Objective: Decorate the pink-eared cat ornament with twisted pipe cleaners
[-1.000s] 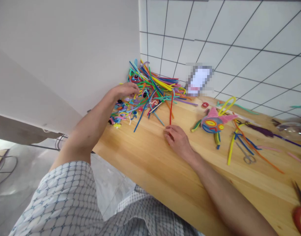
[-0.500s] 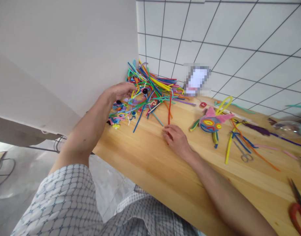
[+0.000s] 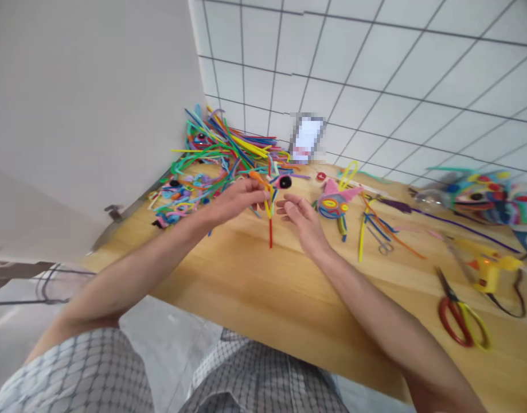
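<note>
My left hand [image 3: 239,199] is closed on a small pipe-cleaner figure with a yellow bent stem [image 3: 268,207], an orange end and a pink piece bearing a black round eye [image 3: 285,182]. Just to the right of it, my right hand [image 3: 304,221] has its fingers loosely apart, with nothing visible in them. A red pipe cleaner [image 3: 270,234] shows below the figure, between the hands; whether it lies on the wooden table [image 3: 246,275] or hangs is hard to tell. Behind my left hand lies a heap of coloured pipe cleaners [image 3: 246,143].
A pink-eared pipe-cleaner creature [image 3: 333,205] sits right of my right hand, near small scissors [image 3: 384,248]. Farther right lie red-and-yellow-handled scissors [image 3: 455,321] and a yellow glue gun [image 3: 489,272]. A phone [image 3: 307,137] leans on the tiled wall.
My left hand has come from the heap to the right, bringing the pipe-cleaner figure. My right hand has let go of the red pipe cleaner. The view has swung right.
</note>
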